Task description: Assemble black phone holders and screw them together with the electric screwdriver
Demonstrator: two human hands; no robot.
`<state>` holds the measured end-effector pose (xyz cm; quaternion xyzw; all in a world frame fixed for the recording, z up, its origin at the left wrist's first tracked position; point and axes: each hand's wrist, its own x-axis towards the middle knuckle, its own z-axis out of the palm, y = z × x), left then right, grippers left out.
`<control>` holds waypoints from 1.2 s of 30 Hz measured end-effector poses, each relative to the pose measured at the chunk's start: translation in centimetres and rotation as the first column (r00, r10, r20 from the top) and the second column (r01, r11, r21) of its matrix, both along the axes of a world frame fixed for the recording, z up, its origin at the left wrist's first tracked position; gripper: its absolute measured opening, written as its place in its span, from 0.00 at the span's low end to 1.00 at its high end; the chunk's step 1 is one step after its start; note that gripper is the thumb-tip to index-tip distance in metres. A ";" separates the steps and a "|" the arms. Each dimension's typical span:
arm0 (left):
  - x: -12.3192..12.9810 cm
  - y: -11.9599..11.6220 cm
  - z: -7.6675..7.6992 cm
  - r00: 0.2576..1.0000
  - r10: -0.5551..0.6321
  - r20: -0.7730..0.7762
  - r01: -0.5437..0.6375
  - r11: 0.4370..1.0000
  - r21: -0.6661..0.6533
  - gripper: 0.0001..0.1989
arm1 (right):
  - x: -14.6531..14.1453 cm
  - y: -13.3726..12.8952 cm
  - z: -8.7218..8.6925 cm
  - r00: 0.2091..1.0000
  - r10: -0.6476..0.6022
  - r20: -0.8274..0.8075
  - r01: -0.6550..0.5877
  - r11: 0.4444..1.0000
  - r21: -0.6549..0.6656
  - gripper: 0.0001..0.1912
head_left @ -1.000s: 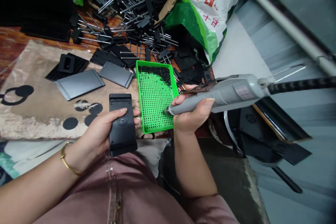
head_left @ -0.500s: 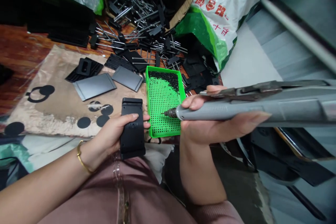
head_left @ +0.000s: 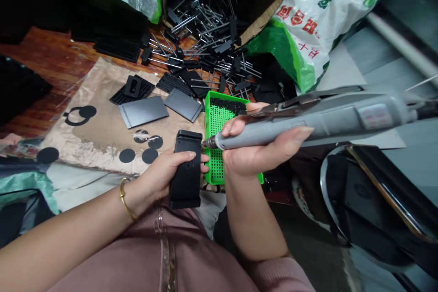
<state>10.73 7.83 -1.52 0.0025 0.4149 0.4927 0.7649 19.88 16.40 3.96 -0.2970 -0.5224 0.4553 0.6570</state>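
My left hand (head_left: 164, 171) grips a black plastic bracket (head_left: 186, 175) with raised ends, thumb on its face and fingertips behind its right edge. In my right hand (head_left: 249, 146) is a grey electric screwdriver (head_left: 284, 125), lying nearly level. Its tip is close beside the bracket's upper right edge; whether they touch I cannot tell. Beneath the screwdriver, partly hidden by it and my hand, lies a green perforated tray (head_left: 207, 118). Many small black screws (head_left: 227, 105) are heaped at the tray's far end.
Behind the tray spreads a pile of black parts with metal rods (head_left: 205, 32), spilling from a cardboard box (head_left: 270, 13). Grey plates (head_left: 143, 112) and black discs (head_left: 127, 155) lie on the cardboard sheet (head_left: 96, 100). A printed sack (head_left: 308, 23) stands back right; a stool (head_left: 328, 182) is at right.
The screwdriver's tip has moved from over the tray toward the bracket's right edge. My left hand still holds the bracket. The whole view has shifted, with the scene now further right.
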 end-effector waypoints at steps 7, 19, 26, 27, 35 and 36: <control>0.2 0.1 0.1 0.999 0.047 -0.013 -0.047 0.999 0.018 0.09 | -0.1 -0.1 -0.3 0.998 0.060 -0.003 -0.060 0.998 0.002 0.29; 0.2 -0.1 0.4 0.996 0.004 -0.087 0.002 0.998 0.062 0.09 | 0.2 -0.5 -0.7 0.983 0.161 0.090 -0.170 0.979 0.112 0.25; -0.2 0.2 0.0 0.997 -0.027 -0.067 0.031 0.998 0.053 0.12 | 2.7 -0.3 1.1 0.988 0.095 0.124 -0.108 0.989 0.101 0.30; -0.2 0.2 0.1 0.997 -0.014 -0.076 0.018 0.999 0.047 0.12 | 3.4 0.0 1.3 0.994 0.048 0.100 -0.060 0.991 0.121 0.30; -0.3 0.4 0.4 0.986 0.019 -0.167 -0.010 0.998 0.055 0.12 | 7.8 2.3 -1.4 0.958 -0.277 0.071 0.263 0.951 0.161 0.27; -0.3 0.4 0.4 0.985 0.020 -0.171 -0.011 0.999 0.051 0.12 | 7.9 2.5 -1.8 0.956 -0.286 0.068 0.274 0.950 0.148 0.27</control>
